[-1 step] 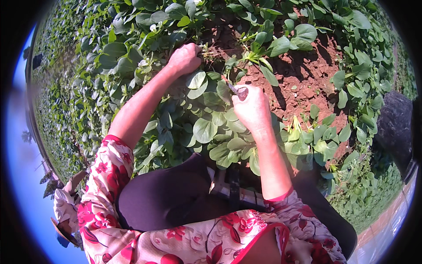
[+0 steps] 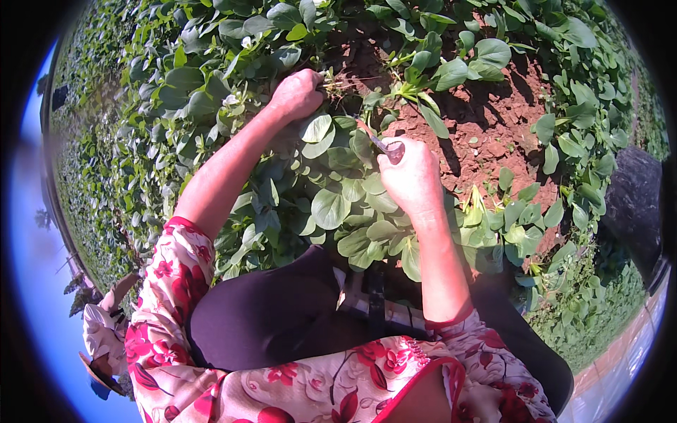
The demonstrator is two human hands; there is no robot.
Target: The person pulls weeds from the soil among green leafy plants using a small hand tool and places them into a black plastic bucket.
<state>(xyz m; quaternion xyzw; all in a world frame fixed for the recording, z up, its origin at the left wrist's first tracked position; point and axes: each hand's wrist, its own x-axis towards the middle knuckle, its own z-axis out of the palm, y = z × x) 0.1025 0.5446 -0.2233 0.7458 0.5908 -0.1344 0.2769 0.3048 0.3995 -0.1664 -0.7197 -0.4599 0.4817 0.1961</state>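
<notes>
Left of upper centre, the left hand (image 2: 300, 94) curls its fingers closed beside thin, pale stalks (image 2: 340, 86); I cannot tell what they pinch. At centre, the right hand (image 2: 412, 176) grips a small tool (image 2: 377, 143), probably light and rigid, best held by its handle, away from the tip. The broad-leaved greens (image 2: 330, 209) below look light, soft and easily bruised, so low on the stems suits.

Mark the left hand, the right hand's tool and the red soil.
Left hand (image 2: 297, 96): head view, back of the hand.
Tool (image 2: 381, 145): head view, grey metal part.
Red soil (image 2: 496, 150): head view, bare patch.
</notes>
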